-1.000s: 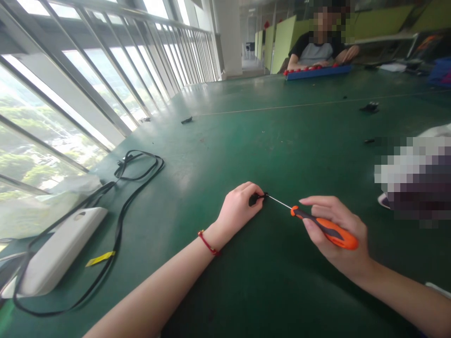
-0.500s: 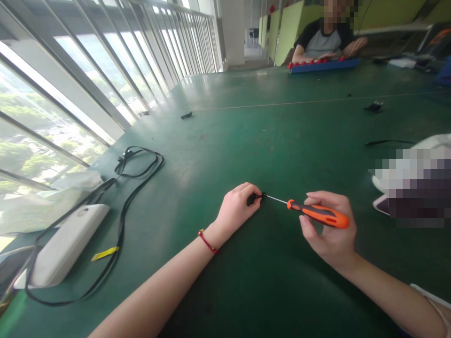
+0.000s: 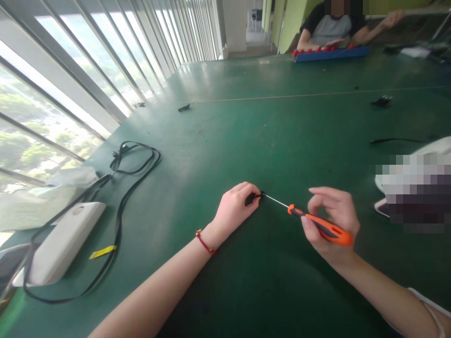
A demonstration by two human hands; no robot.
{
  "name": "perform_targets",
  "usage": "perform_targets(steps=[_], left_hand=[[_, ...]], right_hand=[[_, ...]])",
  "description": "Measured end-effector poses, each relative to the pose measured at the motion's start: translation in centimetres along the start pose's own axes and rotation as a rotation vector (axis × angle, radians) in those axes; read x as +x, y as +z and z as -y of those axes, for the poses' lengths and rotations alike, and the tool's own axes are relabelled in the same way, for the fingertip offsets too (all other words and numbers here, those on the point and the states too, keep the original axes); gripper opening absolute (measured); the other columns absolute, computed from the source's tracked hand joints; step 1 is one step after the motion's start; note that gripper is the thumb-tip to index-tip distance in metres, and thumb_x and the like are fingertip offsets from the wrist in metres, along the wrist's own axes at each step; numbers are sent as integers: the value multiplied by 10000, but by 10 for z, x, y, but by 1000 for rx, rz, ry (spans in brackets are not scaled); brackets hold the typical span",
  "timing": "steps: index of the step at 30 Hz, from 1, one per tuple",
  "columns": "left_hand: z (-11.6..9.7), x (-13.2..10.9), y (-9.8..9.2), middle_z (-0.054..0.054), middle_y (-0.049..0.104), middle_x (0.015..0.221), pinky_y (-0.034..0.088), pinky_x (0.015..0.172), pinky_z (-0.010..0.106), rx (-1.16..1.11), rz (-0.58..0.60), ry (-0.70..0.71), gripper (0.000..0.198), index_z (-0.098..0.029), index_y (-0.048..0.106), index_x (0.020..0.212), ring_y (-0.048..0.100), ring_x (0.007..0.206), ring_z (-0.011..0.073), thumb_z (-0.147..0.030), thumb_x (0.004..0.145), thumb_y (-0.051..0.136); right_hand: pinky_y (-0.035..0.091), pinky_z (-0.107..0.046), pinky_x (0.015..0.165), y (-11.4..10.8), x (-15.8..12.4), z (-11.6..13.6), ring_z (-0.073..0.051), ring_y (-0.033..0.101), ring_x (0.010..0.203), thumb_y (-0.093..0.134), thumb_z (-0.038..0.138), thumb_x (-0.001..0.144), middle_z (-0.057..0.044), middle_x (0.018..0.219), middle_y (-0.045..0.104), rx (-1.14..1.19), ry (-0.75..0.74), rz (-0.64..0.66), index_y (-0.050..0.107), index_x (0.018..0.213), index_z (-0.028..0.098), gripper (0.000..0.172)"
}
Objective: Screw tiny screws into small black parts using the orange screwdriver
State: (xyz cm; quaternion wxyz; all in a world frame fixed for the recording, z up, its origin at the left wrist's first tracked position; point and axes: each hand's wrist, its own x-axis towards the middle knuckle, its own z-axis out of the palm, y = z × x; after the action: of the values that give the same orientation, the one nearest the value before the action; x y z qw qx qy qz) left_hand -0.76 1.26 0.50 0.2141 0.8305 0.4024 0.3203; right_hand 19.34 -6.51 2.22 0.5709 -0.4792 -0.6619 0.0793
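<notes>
My left hand (image 3: pixel 235 206) rests on the green table (image 3: pixel 268 141) with its fingers pinched round a small black part (image 3: pixel 251 198). A red cord bracelet (image 3: pixel 204 241) circles that wrist. My right hand (image 3: pixel 333 223) grips an orange and grey screwdriver (image 3: pixel 319 226) by its handle, fingers curled over it. The thin metal shaft (image 3: pixel 276 201) runs left and its tip meets the black part between my left fingers.
A white box (image 3: pixel 59 244) with a looped black cable (image 3: pixel 136 164) and yellow tag lies at the left by the windows. Small black bits (image 3: pixel 183 108) (image 3: pixel 381 100) lie further off. Another person (image 3: pixel 333 28) sits at the far end behind a blue tray (image 3: pixel 329 52). A blurred patch (image 3: pixel 416 188) is at right.
My right hand has turned the screwdriver handle between its fingers, and the handle dips lower. The left hand stays put on the part. The view has tilted slightly downward.
</notes>
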Motion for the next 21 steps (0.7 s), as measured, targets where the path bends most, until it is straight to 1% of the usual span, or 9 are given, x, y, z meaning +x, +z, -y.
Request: perform_targets(steps=[2, 4, 7, 9, 10, 12, 14, 18, 21], left_hand=[[0, 0, 0, 22, 685, 936, 538, 785, 282, -2, 4, 7, 83, -192, 612, 867, 648, 857, 158, -134, 832, 563], [1, -1, 0, 24, 684, 942, 540, 792, 285, -1, 4, 14, 81, -193, 613, 873, 649, 861, 159, -138, 835, 565], [1, -1, 0, 26, 683, 944, 543, 797, 287, 2, 5, 17, 76, -189, 612, 879, 649, 863, 158, -142, 840, 566], [1, -1, 0, 26, 683, 951, 543, 798, 285, 4, 10, 22, 75, -188, 612, 884, 650, 870, 156, -145, 845, 565], [1, -1, 0, 25, 684, 954, 542, 799, 283, 5, 11, 26, 75, -188, 613, 885, 651, 874, 155, -146, 847, 564], [1, -1, 0, 22, 686, 953, 541, 793, 280, 11, 5, 27, 80, -189, 618, 892, 653, 874, 155, -147, 847, 567], [1, 0, 0, 23, 689, 952, 542, 777, 276, 22, 0, 20, 109, -190, 627, 917, 655, 866, 157, -138, 839, 570], [2, 0, 0, 26, 689, 965, 543, 782, 268, 5, -2, 22, 155, -189, 640, 942, 656, 865, 150, -110, 833, 562], [2, 0, 0, 24, 691, 974, 541, 807, 264, -18, -22, 36, 135, -185, 643, 919, 657, 882, 144, -112, 840, 562]], right_hand=[[464, -276, 516, -2, -1, 1, -131, 557, 563, 643, 144, 768, 23, 671, 541, -70, -12, 63, 619, 948, 219, 196], [473, -266, 519, -3, -3, 2, -124, 569, 584, 646, 98, 754, 10, 734, 558, -36, -32, 55, 610, 1021, 209, 291], [522, -307, 604, -2, -5, 3, -158, 595, 706, 671, 87, 706, -26, 869, 562, 47, -42, -47, 536, 1187, 207, 514], [525, -326, 615, -2, -5, 4, -167, 585, 714, 671, 120, 711, -24, 864, 552, 50, -7, -41, 508, 1224, 210, 546], [513, -319, 591, -3, -5, 5, -156, 570, 668, 662, 138, 730, -9, 816, 545, 26, 7, -5, 514, 1213, 209, 511], [495, -312, 582, -6, -5, 6, -131, 543, 588, 626, 154, 784, 17, 722, 542, -48, -14, 117, 575, 1075, 213, 301], [495, -307, 595, -8, -6, 7, -118, 553, 587, 608, 145, 809, 4, 770, 575, -64, -58, 154, 585, 1020, 210, 222], [516, -301, 647, -7, -8, 6, -154, 589, 746, 636, 96, 772, -34, 877, 579, -40, -47, 77, 560, 1119, 188, 367], [505, -311, 692, -7, -7, 6, -172, 583, 816, 628, 99, 774, -36, 874, 602, -52, -81, 98, 575, 1045, 187, 290]])
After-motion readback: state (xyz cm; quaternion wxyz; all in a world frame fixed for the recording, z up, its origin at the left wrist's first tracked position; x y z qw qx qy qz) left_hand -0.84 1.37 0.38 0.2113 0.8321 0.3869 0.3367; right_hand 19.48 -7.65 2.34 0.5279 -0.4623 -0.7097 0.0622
